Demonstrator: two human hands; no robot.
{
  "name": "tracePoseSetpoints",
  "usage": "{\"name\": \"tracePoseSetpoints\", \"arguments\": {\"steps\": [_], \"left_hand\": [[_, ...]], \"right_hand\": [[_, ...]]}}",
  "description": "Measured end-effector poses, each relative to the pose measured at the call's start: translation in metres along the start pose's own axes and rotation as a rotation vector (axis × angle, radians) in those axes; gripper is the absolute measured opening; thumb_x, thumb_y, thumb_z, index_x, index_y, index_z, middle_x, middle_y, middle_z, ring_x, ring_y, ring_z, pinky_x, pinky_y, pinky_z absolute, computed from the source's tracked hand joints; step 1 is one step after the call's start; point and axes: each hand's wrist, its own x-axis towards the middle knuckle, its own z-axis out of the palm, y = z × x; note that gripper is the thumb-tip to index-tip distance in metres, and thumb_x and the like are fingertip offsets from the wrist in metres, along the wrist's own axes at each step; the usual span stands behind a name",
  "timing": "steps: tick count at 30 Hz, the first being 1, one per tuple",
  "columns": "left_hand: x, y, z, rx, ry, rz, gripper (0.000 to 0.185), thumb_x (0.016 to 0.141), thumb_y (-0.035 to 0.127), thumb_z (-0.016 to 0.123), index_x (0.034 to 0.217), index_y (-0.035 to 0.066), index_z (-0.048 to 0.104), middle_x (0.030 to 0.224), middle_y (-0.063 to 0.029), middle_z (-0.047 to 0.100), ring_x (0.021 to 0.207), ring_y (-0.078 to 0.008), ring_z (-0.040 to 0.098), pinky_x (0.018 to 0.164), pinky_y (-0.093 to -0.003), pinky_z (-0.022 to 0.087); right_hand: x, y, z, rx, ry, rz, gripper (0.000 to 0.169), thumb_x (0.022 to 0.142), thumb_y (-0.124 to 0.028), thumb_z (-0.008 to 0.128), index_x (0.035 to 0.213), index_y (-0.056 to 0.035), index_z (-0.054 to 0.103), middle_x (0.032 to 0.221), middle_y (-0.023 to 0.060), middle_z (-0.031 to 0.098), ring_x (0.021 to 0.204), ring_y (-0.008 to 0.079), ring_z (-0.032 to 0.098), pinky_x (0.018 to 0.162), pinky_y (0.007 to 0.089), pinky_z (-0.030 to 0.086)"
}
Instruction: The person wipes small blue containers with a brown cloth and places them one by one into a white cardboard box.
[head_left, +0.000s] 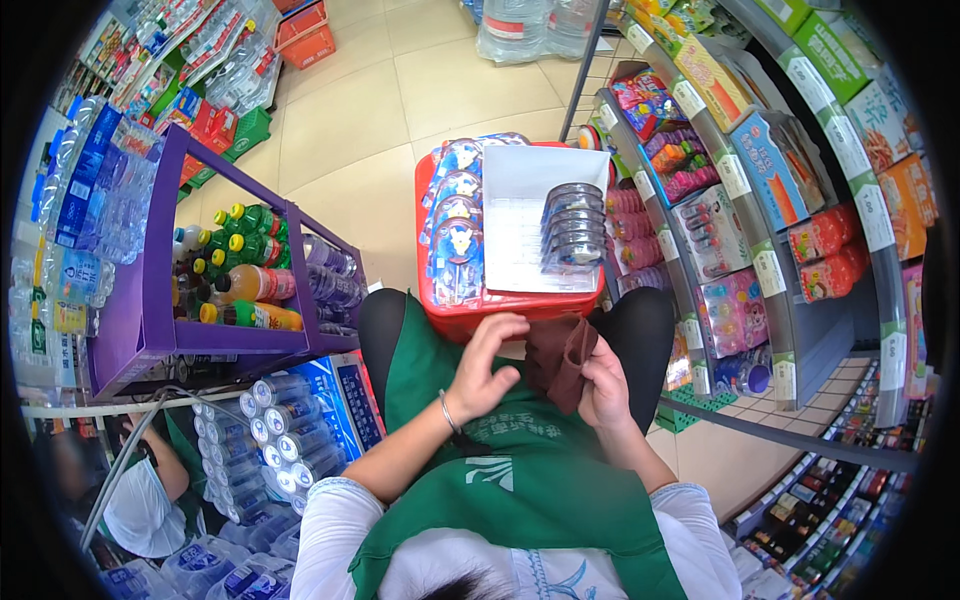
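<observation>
In my right hand (604, 386) I grip a dark brown cloth (559, 360) by its edge, and it hangs in loose folds above my lap. My left hand (487, 367) is beside the cloth, thumb and fingers apart, holding nothing. Just ahead of both hands stands a red basket (510, 315). On top of it lies a white open box (517, 217) with a stack of clear round-topped packages (574, 225) along its right side. Left of the box, blue carded packages (456, 240) with cartoon figures overlap in a row.
At left is a purple rack (240, 343) of bottled drinks. Shrink-wrapped cans (277, 427) sit below it. Snack shelves (757, 225) with price tags rise close on my right. Wrapped water jugs (525, 30) and red baskets (304, 37) stand farther off. Another person's arm (165, 457) appears lower left.
</observation>
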Motion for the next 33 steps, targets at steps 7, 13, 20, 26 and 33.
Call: {"name": "tracePoseSetpoints", "arguments": {"steps": [7,13,20,26,33], "left_hand": [[-0.044,-0.010,0.041,-0.493,0.011,-0.550,0.014,0.086,0.002,0.051,0.100,-0.001,0.051,0.096,-0.0083,0.053,0.085,-0.0183,0.051,0.076,-0.0303,0.044],[-0.013,0.037,0.031,-0.295,-0.137,-0.590,0.031,0.085,0.006,0.051,0.116,0.001,0.052,0.110,-0.0077,0.054,0.100,-0.0196,0.052,0.084,-0.0337,0.043],[0.028,0.062,0.017,0.424,-0.395,-0.395,0.038,0.082,0.008,0.057,0.119,0.003,0.052,0.114,-0.0082,0.055,0.108,-0.0212,0.050,0.091,-0.0338,0.040],[0.017,0.057,-0.003,0.563,-0.424,-0.375,0.042,0.076,0.011,0.063,0.117,0.004,0.054,0.113,-0.0095,0.056,0.110,-0.0243,0.051,0.094,-0.0347,0.038],[-0.005,0.065,-0.016,0.308,-0.115,-0.163,0.042,0.063,0.009,0.070,0.103,0.005,0.056,0.102,-0.0101,0.058,0.101,-0.0285,0.054,0.091,-0.0382,0.038]], "right_hand": [[-0.005,-0.002,0.030,-0.406,-0.205,-0.022,0.043,0.080,-0.001,0.042,0.122,0.0021,0.048,0.123,0.0142,0.051,0.111,0.0236,0.052,0.096,0.0347,0.040],[0.005,-0.009,0.084,-1.250,-0.553,-0.528,0.021,0.080,-0.016,0.064,0.096,-0.0019,0.063,0.095,0.0127,0.064,0.088,0.0293,0.061,0.077,0.0376,0.049],[0.061,-0.038,0.017,-1.111,0.461,-0.713,0.032,0.074,-0.005,0.070,0.102,-0.0018,0.054,0.092,0.0079,0.051,0.082,0.0204,0.052,0.075,0.0289,0.044],[0.086,-0.033,-0.005,-1.254,0.409,-0.760,0.036,0.070,-0.005,0.074,0.098,-0.0019,0.052,0.095,0.0071,0.050,0.085,0.0174,0.051,0.074,0.0268,0.043],[0.093,-0.054,-0.024,-0.813,0.113,-0.480,0.026,0.074,-0.001,0.073,0.088,-0.0053,0.052,0.083,-0.0038,0.052,0.073,0.0051,0.045,0.068,0.0206,0.040]]}}
